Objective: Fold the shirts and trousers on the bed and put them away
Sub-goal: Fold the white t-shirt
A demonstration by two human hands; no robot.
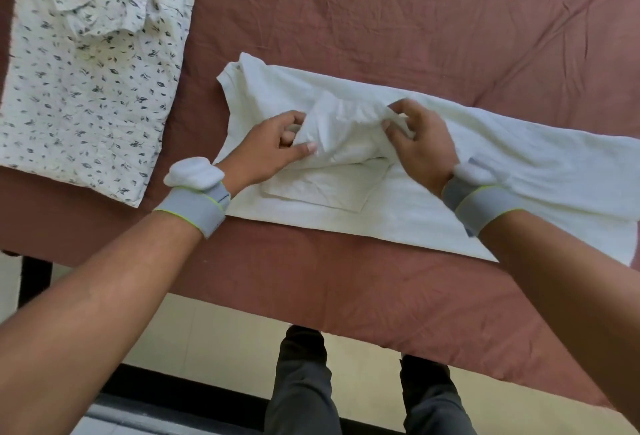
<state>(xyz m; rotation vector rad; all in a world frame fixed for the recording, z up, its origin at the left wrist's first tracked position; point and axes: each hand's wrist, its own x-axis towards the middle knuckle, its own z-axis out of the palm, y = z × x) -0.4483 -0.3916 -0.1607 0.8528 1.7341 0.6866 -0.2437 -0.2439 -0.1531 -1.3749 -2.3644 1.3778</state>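
A white T-shirt (433,171) lies spread lengthwise across the near part of a bed covered in a rust-brown sheet (381,18), its neck end toward the left and its body running off to the right edge of the view. Its sides are already turned in, so it forms a long band, with a folded sleeve panel (322,192) lying flat on top near the left end.

Both hands work on a bunched sleeve (343,122) that stands up from the middle of that left end. The left hand (277,147) pinches the cloth between thumb and curled fingers at the bunch's left side — the thumb lies on top of the fabric. The right hand (419,143) grips the right side of the same bunch, fingers curled into the folds.

Each wrist carries a grey band with a yellow-green edge and a white pod on top: left wristband (197,202), right wristband (481,202).

At the far left of the bed, well apart from the T-shirt, a white collared shirt with a dark leaf print (86,88) lies folded, collar away from the person. Below the bed's near edge show the person's dark trousers (304,382) and a pale floor (207,337).
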